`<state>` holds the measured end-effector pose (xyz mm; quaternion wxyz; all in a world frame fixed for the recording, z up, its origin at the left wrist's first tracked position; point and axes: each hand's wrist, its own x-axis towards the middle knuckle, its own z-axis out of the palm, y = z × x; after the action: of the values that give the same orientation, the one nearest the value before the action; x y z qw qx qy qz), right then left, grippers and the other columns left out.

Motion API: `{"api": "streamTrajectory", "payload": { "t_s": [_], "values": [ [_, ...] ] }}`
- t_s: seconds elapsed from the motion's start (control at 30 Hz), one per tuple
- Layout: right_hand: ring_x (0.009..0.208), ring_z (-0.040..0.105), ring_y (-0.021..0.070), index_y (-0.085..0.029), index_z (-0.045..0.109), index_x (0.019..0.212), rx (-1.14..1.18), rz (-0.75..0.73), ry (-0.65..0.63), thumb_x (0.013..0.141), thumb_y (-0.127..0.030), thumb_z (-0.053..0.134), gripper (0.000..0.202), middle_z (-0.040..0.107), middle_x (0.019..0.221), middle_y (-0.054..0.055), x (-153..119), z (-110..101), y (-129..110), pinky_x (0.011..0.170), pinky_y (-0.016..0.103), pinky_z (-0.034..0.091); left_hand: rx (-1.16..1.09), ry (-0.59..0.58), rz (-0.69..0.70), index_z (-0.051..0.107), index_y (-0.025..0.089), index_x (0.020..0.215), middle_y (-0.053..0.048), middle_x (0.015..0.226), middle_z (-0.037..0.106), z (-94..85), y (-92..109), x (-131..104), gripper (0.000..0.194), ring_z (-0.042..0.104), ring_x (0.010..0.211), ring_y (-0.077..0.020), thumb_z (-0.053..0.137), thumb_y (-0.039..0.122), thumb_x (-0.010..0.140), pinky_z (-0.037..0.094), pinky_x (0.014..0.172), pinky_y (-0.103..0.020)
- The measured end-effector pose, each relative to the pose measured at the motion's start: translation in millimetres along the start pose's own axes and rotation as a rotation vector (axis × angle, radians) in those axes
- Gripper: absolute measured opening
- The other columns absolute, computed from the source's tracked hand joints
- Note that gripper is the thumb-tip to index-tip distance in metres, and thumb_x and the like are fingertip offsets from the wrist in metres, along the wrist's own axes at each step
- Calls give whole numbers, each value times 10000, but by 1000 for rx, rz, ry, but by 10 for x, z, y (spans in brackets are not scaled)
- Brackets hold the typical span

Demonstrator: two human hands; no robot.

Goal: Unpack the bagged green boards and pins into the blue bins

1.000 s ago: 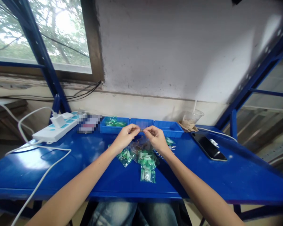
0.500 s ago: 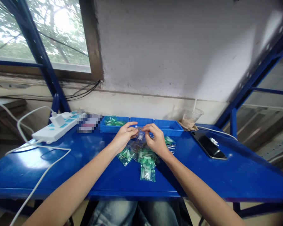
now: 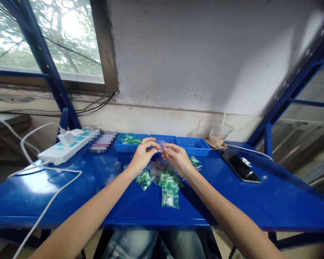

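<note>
Between both hands is a small clear plastic bag [image 3: 161,145], held above the table in front of the blue bins. My left hand [image 3: 145,154] pinches its left side with thumb and fingers. My right hand [image 3: 178,158] has its fingers closed on the right side of the same bag. What the bag contains is too small to tell. Below the hands lie several green-and-clear packets [image 3: 169,187] with white pieces inside, and brownish clear bags [image 3: 158,167] partly under the hands. Thin metallic pieces [image 3: 197,167] lie right of my right hand.
Three blue bins [image 3: 193,146] stand along the back; the left one holds green packets [image 3: 129,138]. A white power strip [image 3: 67,147] with cables is at left. At right are a phone [image 3: 239,167], white earphones [image 3: 245,162] and a plastic cup [image 3: 220,133].
My right hand has turned, its fingers now closer to my left hand. The clear bag has tilted and sits slightly higher between the fingertips.
</note>
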<state>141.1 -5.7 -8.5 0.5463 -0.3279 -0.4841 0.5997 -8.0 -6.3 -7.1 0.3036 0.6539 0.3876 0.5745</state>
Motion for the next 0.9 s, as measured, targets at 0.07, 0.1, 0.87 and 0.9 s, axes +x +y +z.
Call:
{"api": "streamTrajectory", "payload": {
  "t_s": [0.07,0.1,0.87,0.9],
  "values": [
    [569,553,121,-164,617,863,-23,-31,8,554,-317,761,374,616,638,-1,-1,-1,-6,580,263,431,20,-29,-5,652,189,700,-54,1068,552,-4,-5,8,143,483,1109,-198,528,128,737,329,994,-377],
    [575,552,125,-163,614,841,-83,-75,26,577,-311,740,328,612,642,3,-5,-16,-22,577,268,432,29,-41,-18,658,195,723,-50,1038,570,-11,-12,16,164,504,1072,-193,509,130,748,339,982,-374],
    [860,541,219,-174,590,1003,-1080,-681,428,763,-270,531,264,641,861,58,153,-799,-474,762,355,414,486,-187,-232,528,206,773,-24,766,579,30,-228,-3,111,534,790,-214,605,247,706,399,721,-317],
    [815,545,212,-176,606,965,-1070,-637,400,768,-284,532,236,644,803,47,151,-776,-422,728,339,417,416,-176,-201,513,203,766,-10,749,562,27,-216,7,82,529,741,-184,580,218,721,401,706,-299]
  ]
}}
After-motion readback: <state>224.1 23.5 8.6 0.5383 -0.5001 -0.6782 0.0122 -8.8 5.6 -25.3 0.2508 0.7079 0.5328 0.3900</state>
